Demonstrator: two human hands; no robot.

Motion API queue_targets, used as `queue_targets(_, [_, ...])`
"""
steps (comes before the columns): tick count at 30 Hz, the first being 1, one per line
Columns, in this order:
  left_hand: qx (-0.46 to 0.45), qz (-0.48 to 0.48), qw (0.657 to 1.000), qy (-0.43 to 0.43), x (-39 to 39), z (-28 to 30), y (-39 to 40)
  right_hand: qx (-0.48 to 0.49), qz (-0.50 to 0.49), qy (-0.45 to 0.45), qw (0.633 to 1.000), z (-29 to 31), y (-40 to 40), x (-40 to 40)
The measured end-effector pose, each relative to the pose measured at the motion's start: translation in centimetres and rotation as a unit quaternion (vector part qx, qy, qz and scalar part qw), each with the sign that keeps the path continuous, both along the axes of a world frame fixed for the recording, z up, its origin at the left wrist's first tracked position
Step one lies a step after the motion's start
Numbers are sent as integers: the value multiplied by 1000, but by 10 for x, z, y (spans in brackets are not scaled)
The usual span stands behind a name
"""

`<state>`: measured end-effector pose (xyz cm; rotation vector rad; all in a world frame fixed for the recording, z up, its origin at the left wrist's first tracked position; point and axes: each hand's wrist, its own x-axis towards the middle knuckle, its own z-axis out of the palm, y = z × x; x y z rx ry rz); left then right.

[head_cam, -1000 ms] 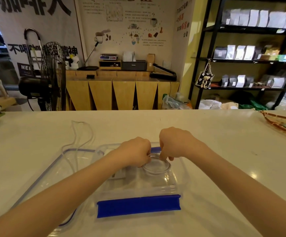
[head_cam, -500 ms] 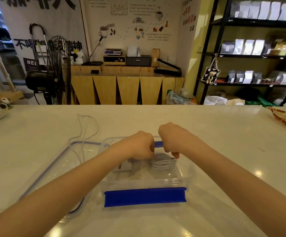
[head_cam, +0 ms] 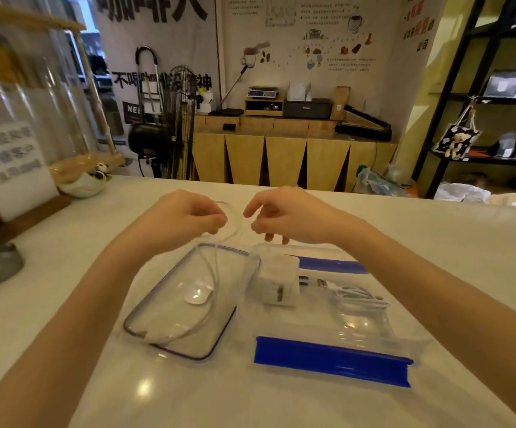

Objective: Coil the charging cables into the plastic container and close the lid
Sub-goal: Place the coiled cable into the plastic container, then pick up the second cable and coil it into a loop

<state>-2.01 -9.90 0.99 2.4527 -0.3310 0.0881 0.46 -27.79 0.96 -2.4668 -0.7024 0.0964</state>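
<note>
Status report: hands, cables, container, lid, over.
Left hand pinching loose cable; right hand open beside it. Coiled cable and charger in container. Lid off, under loose cable.

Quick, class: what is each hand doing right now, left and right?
Left hand: closed, pinching the thin white cable above the lid.
Right hand: fingers loosely curled beside the cable loop; whether it grips it cannot be told.

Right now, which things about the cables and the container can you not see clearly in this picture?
- Head view: thin cable smears near the left hand; its end is lost.
- Right hand: motion blur hides whether it grips the cable.
- Coiled cable in the plastic container: clear walls and glare blur the loops.
</note>
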Motion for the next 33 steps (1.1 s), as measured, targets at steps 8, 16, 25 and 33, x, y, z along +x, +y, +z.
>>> queue_targets(8, [-10,75,988,137,-8,-55,38,-60,50,27,997,-38,67,20])
queue_targets(16, [-155,13,969,192,-14,-56,31,47,15,142,989,-30,71,24])
queue_targets(25, [-263,-84,946,172,-13,-11,8,315,-33,178,932,24,40,31])
queue_targets(33, [-270,-107,943,163,-1,-14,-5,374,-59,178,908,31,33,32])
